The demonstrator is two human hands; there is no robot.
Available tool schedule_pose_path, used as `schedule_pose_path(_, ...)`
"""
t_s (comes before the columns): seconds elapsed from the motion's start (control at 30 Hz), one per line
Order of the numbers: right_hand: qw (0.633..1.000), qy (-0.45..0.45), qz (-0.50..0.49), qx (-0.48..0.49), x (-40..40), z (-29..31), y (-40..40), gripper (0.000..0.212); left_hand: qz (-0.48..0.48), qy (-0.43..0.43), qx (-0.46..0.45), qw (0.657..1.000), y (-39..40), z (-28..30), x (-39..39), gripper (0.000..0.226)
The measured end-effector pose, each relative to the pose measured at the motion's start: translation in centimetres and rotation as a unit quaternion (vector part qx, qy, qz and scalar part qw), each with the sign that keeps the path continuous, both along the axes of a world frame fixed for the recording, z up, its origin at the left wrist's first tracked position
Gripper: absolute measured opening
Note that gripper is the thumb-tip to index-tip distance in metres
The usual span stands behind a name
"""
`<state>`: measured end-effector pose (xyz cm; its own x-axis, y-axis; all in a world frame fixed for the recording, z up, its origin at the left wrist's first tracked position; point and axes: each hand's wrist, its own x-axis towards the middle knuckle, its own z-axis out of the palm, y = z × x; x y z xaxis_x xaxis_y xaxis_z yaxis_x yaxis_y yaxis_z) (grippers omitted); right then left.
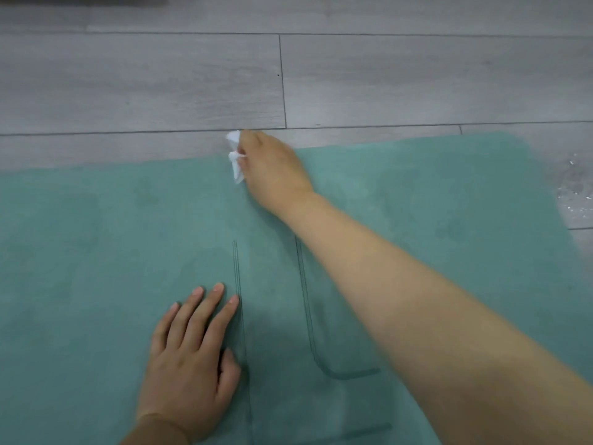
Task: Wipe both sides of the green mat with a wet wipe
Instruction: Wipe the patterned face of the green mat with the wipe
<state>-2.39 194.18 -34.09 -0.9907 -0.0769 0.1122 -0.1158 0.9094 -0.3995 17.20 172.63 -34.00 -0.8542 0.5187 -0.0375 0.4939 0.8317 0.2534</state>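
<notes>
Wiping is under way on the upward face of the green mat [112, 252], which lies flat on the grey plank floor [144, 85] and fills the lower part of the head view.

Head view, progress: we judge the task to be in its first half. Faint darker patches across the mat could be damp from wiping, but we cannot tell for certain how much of this face is covered. The mat is not turned over, so the second side appears left to do.

Head view, hands: our right hand [272, 168] reaches to the far edge of the mat, fingers curled round the crumpled white wet wipe [235, 155]. The wipe sits right at the mat's far border, partly over the floor; whether it presses on the mat we cannot tell. Our left hand [189, 358] lies flat on the near part of the mat, fingers straight and slightly spread, holding nothing, beside the printed lines [239, 300]. We take it to be steadying the mat.

Some pale debris [577, 187] lies on the floor past the mat's right corner.
</notes>
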Motion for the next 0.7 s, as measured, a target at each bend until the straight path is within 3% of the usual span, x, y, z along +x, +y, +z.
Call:
schedule_pose_path(0.07, 0.993, 0.030, -0.115, -0.007, 1.6, -0.5, 6.7, 0.034, 0.001, 0.000, 0.000, 1.000, -0.1, -0.2, 0.0, 0.066)
schedule_pose_path(0.13, 0.962, 0.044, -0.267, 0.030, 4.3, -0.8, 16.1, 0.032, 0.004, 0.001, 0.004, 1.000, -0.2, -0.3, 0.1, 0.066)
schedule_pose_path(0.27, 0.824, -0.017, -0.565, 0.017, 12.0, 1.7, 30.7, 0.033, 0.007, 0.005, 0.011, 1.000, -0.1, -0.5, 0.0, 0.066)
schedule_pose_path(0.33, 0.804, -0.028, -0.593, 0.004, 13.4, 2.2, 30.6, 0.032, 0.008, 0.004, 0.011, 1.000, -0.1, -0.5, 0.0, 0.066)
schedule_pose_path(0.5, 0.880, 0.068, -0.468, -0.050, 7.2, -0.3, 17.3, 0.026, 0.001, 0.001, 0.002, 1.000, -0.1, -0.3, 0.0, 0.066)
schedule_pose_path(0.57, 0.938, 0.082, -0.326, -0.084, 5.0, -1.1, 8.5, 0.020, 0.002, 0.000, -0.002, 1.000, -0.1, -0.3, 0.0, 0.066)
schedule_pose_path(0.63, 0.990, 0.046, -0.116, -0.072, 4.6, -0.2, 0.0, 0.019, 0.002, 0.003, -0.006, 1.000, 0.0, -0.3, 0.0, 0.065)
schedule_pose_path(0.7, 0.998, 0.018, 0.058, 0.000, 5.2, 0.7, -4.0, 0.022, 0.001, 0.003, -0.006, 1.000, 0.0, -0.2, 0.0, 0.066)
